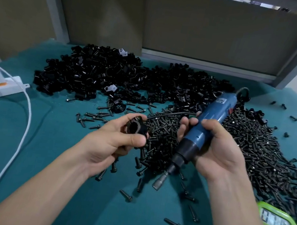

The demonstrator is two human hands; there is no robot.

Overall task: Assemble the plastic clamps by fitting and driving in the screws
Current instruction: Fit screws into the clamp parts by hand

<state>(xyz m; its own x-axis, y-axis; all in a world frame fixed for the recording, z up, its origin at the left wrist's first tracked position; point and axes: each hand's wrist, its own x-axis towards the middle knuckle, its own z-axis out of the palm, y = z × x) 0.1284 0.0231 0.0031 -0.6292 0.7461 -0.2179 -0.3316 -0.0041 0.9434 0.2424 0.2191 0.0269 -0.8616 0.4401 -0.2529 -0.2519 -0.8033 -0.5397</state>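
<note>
From the head camera, my left hand [114, 142] has its fingers clamped around a black plastic clamp [136, 127], held just left of the screw heap [254, 147]. My right hand [213, 147] has its fingers wrapped round a blue electric screwdriver [206, 121] above that heap, socket end tilted down towards me. Loose clamps [129, 78] lie piled behind the heap on the green desk [25, 132].

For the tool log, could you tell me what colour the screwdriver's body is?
The screwdriver body is blue, head view.
</note>
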